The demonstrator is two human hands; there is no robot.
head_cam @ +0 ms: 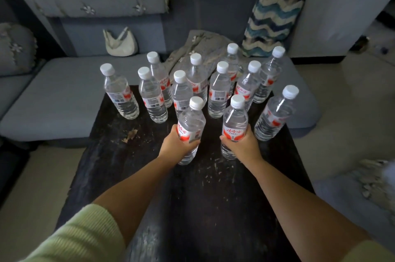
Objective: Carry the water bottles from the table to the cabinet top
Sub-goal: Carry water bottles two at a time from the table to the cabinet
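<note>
Seen from the head camera, a person's left hand (174, 146) wraps closed around the label of one clear plastic water bottle (190, 130), while the right hand (240, 146) closes around a second bottle (234, 127); both bottles stand near the middle of a dark, scuffed table (132, 154). Ten more ribbed, white-capped bottles (152, 95) stand clustered toward the table's far edge. Each carries a red-and-white label with Chinese characters too small to read, some showing barcodes. Pale green ribbed sleeves (85, 238) are pushed up the forearms. Behind the table sits a grey-blue fabric sofa (64, 94) holding a white handbag (120, 44), a crumpled grey cloth (203, 45) and a zigzag-patterned cushion (273, 17). The floor is pale tile (350, 94).
</note>
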